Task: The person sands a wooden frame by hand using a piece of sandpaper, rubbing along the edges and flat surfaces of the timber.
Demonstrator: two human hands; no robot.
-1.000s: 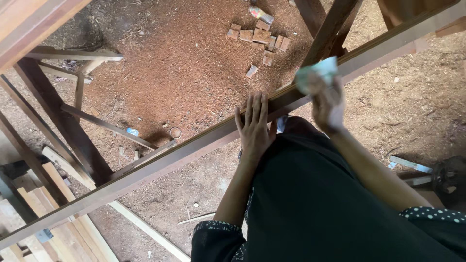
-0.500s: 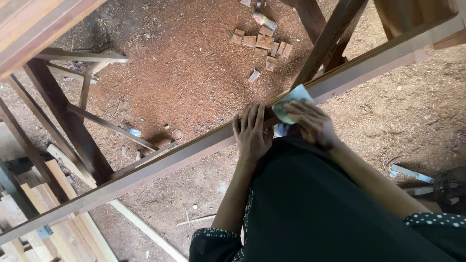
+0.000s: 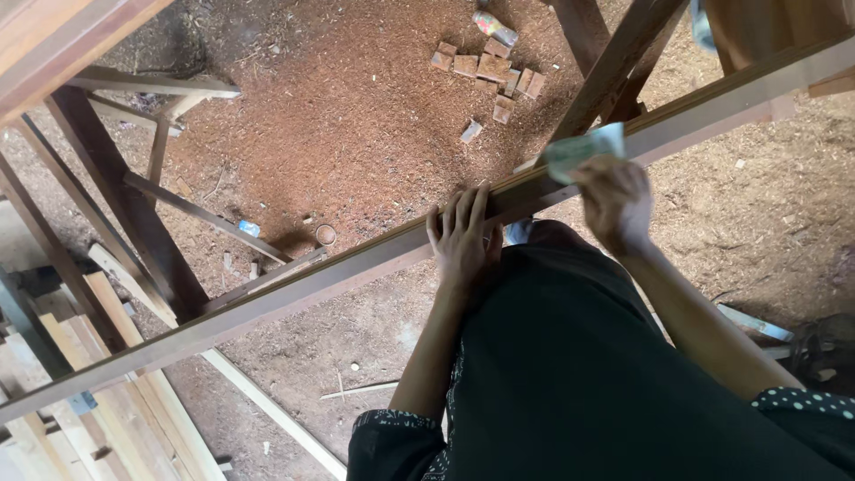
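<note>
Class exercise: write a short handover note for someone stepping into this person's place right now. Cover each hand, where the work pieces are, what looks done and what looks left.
Left hand: flat on the long wooden rail, fingers over its top edge, steadying it.
Right hand: pressing a folded sheet of sandpaper onto the rail's upper face.
The rail runs diagonally across the view, above the sawdust-covered floor; small wood offcuts lie there.
Done: cannot tell how much is sanded.
Left: probably sanding the rest of the rail.
</note>
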